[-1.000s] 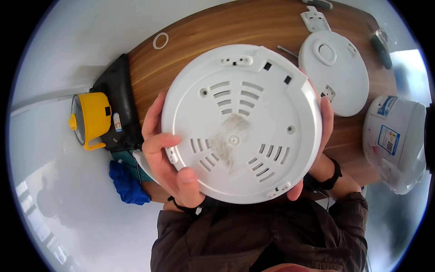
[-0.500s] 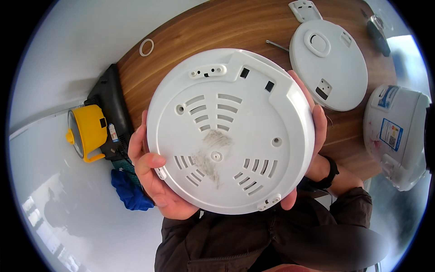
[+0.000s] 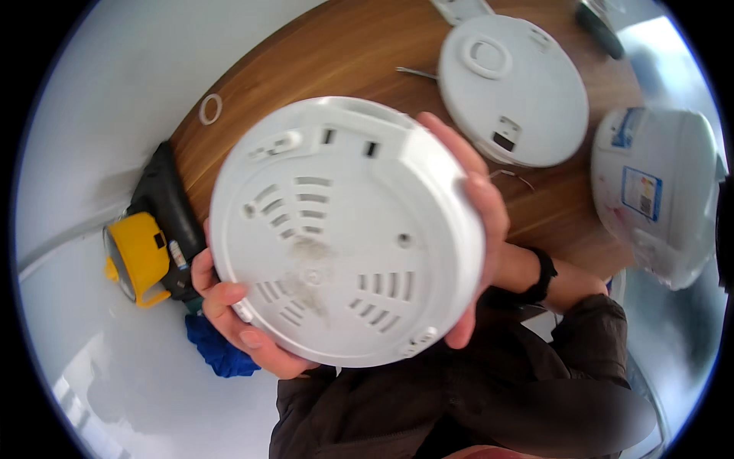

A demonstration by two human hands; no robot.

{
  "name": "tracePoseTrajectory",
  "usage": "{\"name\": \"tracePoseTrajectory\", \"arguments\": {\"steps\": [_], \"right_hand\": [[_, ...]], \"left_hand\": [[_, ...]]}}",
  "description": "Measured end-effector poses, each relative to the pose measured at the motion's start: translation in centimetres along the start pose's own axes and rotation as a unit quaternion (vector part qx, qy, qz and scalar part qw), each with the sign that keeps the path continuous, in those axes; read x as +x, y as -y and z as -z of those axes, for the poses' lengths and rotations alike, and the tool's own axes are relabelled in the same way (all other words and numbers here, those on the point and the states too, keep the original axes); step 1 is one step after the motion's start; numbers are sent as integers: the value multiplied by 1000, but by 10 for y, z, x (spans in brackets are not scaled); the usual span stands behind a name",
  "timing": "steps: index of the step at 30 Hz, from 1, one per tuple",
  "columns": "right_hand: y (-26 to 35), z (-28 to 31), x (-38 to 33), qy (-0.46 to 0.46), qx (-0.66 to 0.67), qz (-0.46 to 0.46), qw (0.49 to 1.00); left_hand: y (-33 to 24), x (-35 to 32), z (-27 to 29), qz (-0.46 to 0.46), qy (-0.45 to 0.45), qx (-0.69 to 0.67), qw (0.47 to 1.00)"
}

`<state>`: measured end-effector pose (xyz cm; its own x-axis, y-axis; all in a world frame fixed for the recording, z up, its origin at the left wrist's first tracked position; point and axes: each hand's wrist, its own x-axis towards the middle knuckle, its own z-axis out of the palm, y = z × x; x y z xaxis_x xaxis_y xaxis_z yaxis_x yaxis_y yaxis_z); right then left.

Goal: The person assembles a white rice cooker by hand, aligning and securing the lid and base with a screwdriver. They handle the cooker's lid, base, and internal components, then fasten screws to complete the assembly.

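I hold a large round white plastic base (image 3: 344, 229) up in front of me, its underside with vent slots and a dusty smear at the middle facing me. My left hand (image 3: 237, 321) grips its lower left rim. My right hand (image 3: 474, 229) grips the right rim, fingers curled over the edge, a black band on the wrist. The base is tilted and hides much of the wooden table (image 3: 336, 53) behind it.
A round white lid (image 3: 512, 88) lies on the table at the upper right, a thin metal pin (image 3: 417, 73) beside it. A white cylindrical appliance body (image 3: 657, 191) stands at the right. A white ring (image 3: 210, 109), a yellow-and-black tool (image 3: 141, 256) and a blue cloth (image 3: 218, 348) are at the left.
The base has been turned and tilted in my hands and shifted a little left, closer to the camera. My right hand's fingers now wrap further over the right rim.
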<state>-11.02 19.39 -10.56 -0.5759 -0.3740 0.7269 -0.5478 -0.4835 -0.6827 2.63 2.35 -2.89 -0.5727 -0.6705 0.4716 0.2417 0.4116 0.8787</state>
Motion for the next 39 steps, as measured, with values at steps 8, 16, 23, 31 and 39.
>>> {"name": "tracePoseTrajectory", "arguments": {"steps": [8,16,23,31,39], "right_hand": [[4,37,20,32,-52,-47,997],[38,94,66,26,-366,-131,921],[25,93,54,113,-489,-111,858],[14,85,27,198,-659,-151,710],[22,102,40,175,-648,-132,729]], "left_hand": [[-9,18,7,-43,85,110,989],[1,37,20,84,24,-60,994],[2,40,28,64,44,-44,996],[-14,40,21,90,105,-57,989],[-11,52,41,267,152,-137,942]]}}
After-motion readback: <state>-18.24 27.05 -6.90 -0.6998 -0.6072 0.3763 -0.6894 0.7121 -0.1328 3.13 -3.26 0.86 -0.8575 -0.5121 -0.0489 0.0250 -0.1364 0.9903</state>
